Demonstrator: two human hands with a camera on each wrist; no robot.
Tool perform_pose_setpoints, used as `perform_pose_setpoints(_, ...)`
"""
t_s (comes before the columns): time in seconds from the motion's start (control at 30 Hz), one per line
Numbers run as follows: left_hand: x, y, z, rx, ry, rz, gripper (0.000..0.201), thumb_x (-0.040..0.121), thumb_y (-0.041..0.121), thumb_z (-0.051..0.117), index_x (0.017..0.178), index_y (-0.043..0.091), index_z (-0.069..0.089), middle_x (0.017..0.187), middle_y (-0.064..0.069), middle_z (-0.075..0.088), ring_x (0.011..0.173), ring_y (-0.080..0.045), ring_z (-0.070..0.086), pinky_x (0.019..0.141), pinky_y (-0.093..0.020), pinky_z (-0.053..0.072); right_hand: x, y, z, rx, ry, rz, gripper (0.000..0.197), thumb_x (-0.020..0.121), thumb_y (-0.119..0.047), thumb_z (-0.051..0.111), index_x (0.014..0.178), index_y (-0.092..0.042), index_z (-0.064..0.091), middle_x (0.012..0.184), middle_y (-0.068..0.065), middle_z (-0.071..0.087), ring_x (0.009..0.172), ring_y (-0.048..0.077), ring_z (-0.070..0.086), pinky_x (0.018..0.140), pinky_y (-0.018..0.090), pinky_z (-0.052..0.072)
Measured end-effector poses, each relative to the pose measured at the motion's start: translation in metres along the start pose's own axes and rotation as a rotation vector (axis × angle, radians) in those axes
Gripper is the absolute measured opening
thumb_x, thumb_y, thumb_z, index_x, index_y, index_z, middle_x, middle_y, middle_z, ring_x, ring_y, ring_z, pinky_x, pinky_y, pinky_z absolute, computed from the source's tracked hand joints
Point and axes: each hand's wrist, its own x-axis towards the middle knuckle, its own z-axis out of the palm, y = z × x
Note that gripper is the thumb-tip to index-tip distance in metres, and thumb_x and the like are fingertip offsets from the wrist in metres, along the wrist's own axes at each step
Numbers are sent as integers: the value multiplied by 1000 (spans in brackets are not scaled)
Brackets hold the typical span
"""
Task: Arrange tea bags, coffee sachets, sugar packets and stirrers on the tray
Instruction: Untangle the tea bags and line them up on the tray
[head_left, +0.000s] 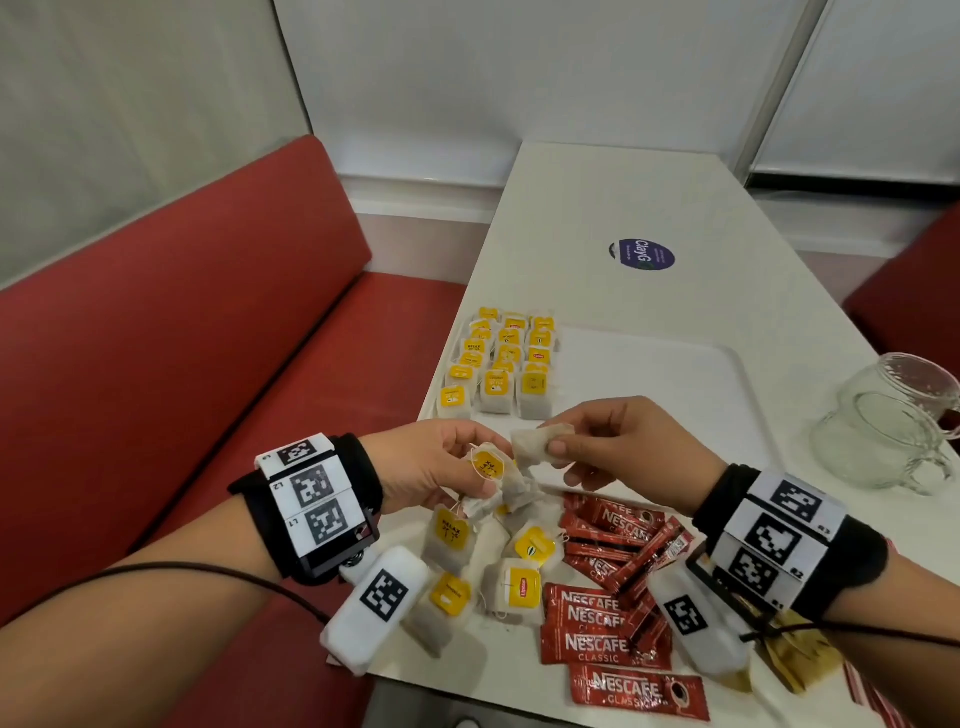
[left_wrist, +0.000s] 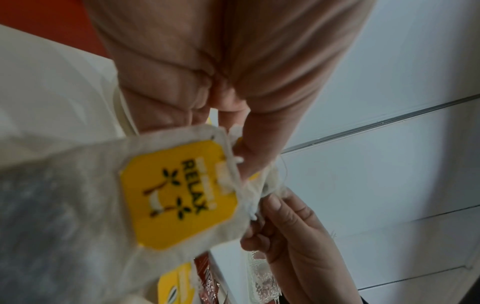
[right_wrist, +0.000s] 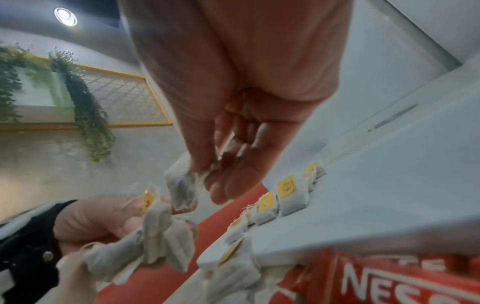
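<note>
Holding a clump of tangled tea bags (head_left: 506, 486) above the near edge of the desk (head_left: 649, 208), the left hand (head_left: 436, 467) has its fingers curled round them — one yellow tag faces up, and strings trail down to more bags below. The right hand (head_left: 618, 441) pinches a single tea bag (head_left: 535, 441) between thumb and forefinger, just beside the left hand's clump; whether its string is free of the others cannot be told. On the white tray (head_left: 675, 374), three neat rows of tea bags (head_left: 501, 358) fill the left end, and the rest of its surface is bare. Loose tea bags (head_left: 514, 566) lie in a heap on the desk under the hands, with red coffee sachets (head_left: 602, 629) scattered to their right. A glass mug (head_left: 893, 421) stands at the right edge of the desk — well apart from the tray's rows. A red bench seat (head_left: 182, 338) runs along the left.
</note>
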Motion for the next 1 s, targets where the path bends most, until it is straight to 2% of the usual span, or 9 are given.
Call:
perform_pose_setpoints(0.13,1,2,1,1,-4,-2,31,82,-9,61,99,16,62,78,3,64,53,-6,59,44,-18,47,0,-7,-5,-11,4,-1,13,87,-14,67,94,-20,76,60,7,67,50,16,61,51,23,52)
perform_pose_setpoints(0.3,5,4,1,45,41,-17,25,82,-8,63,96,12,61,67,4,64,49,-5,58,45,-16,46,5,-9,-12,-5,22,-19,25,86,-5,63,103,-19,74,89,1,76,82,10,69,76,21,56)
perform_pose_setpoints(0.4,9,3,0,47,59,-24,23,81,-8,63,94,10,62,66,3,64,50,-6,59,45,-17,47,17,-10,-20,-79,32,-8,22,87,-14,65,106,-22,73,93,-1,75,90,13,69,80,25,57)
perform_pose_setpoints(0.47,10,2,-2,35,62,-26,22,81,-9,63,94,9,62,68,2,64,50,-7,59,45,-18,48,30,-9,-27,-226,89,-25,20,87,-17,65,103,-25,74,90,-2,75,86,15,70,81,28,57)
perform_pose_setpoints(0.6,12,0,-7,16,52,-32,23,82,-9,62,97,8,62,77,-4,63,58,-13,60,48,-19,49,54,-9,-27,-584,88,-114,31,86,-9,61,107,-31,70,79,-13,68,65,-3,59,66,8,44)
perform_pose_setpoints(0.67,12,-1,-10,4,47,-37,23,82,-8,62,97,9,62,78,-4,64,60,-13,60,49,-19,50,64,-10,-23,-610,19,-106,29,85,-10,64,108,-28,66,83,-6,69,68,0,60,67,12,43)
perform_pose_setpoints(0.8,12,-3,-16,-20,23,-41,22,82,-8,62,94,9,63,74,-2,66,58,-12,61,48,-19,49,82,-12,-15,-520,-203,49,16,82,-6,69,95,-14,70,72,2,69,63,8,63,66,23,55)
perform_pose_setpoints(0.87,13,-3,-18,-28,16,-40,21,82,-9,62,93,9,63,70,0,66,53,-10,61,46,-19,49,91,-11,-13,-550,-209,83,13,82,-7,70,93,-14,72,72,3,69,65,14,64,72,29,58)
perform_pose_setpoints(1.0,12,-4,-21,-26,7,-41,21,82,-9,61,92,9,63,68,0,66,52,-9,61,45,-18,48,107,-10,-10,-679,-126,101,15,82,-9,68,81,-24,69,73,5,71,58,10,61,68,23,56)
